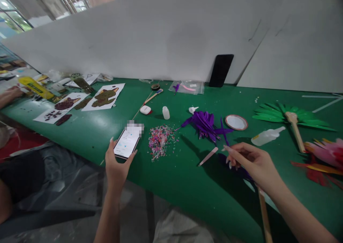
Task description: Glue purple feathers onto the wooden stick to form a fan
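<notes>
My left hand [117, 166] grips a smartphone [125, 144] by its sides, with its lit white screen facing up. Fingers bent and pressed together, my right hand [248, 158] hovers over dark purple feathers [238, 169] near a wooden stick [264, 211]; what it pinches, if anything, is too small to tell. Just beyond it lies a pile of purple feathers [205, 124]. A pale pink flat stick [208, 156] rests on the table left of that hand. Between the hands is a heap of multicoloured bits [160, 139].
On the green table [171, 186] stand a small white bottle [165, 113], a lid [236, 122] and a lying squeeze bottle [268, 136]. A green feather fan [292, 116] is at right. A black phone [221, 70] leans on the white partition. Another person's hand [12, 94] shows far left.
</notes>
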Motion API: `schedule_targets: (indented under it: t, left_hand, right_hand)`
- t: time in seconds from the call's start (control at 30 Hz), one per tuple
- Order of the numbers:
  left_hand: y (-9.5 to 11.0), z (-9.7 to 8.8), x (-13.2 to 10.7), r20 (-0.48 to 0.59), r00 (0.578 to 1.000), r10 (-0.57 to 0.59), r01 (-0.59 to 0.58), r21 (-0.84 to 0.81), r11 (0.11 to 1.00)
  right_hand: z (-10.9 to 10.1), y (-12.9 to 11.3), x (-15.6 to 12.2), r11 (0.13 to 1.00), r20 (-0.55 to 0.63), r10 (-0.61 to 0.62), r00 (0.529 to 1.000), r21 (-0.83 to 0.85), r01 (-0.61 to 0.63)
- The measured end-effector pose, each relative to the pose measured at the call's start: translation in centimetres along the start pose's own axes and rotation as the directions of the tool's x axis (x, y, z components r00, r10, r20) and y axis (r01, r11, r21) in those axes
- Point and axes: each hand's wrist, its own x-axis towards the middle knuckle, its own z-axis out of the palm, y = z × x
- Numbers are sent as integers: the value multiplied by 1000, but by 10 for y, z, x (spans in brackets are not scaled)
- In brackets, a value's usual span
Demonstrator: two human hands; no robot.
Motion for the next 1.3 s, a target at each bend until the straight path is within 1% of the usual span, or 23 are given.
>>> schedule_targets:
  t: [0.37,0.6,0.77,0.97,1.3]
  left_hand:
    - [0,0,1,18,1000,-9,9,10,1000]
    - [3,-1,2,35,999,-17,16,18,1000]
    - [4,-2,3,38,999,-3,2,35,999]
    - [2,-2,4,45,998,45,-49,91,995]
    - [4,-3,3,50,998,36,-40,79,996]
  right_hand:
    - [0,-1,1,998,-11,-8,1000,-57,7]
    - [0,1,1,999,-8,6,1000,-41,-6]
    - [0,1,1,1000,-14,2,1000,-31,-2]
    - [0,-1,0,999,-14,-1,1000,-45,1]
    - [-1,1,0,1000,-11,0,1000,-31,0]
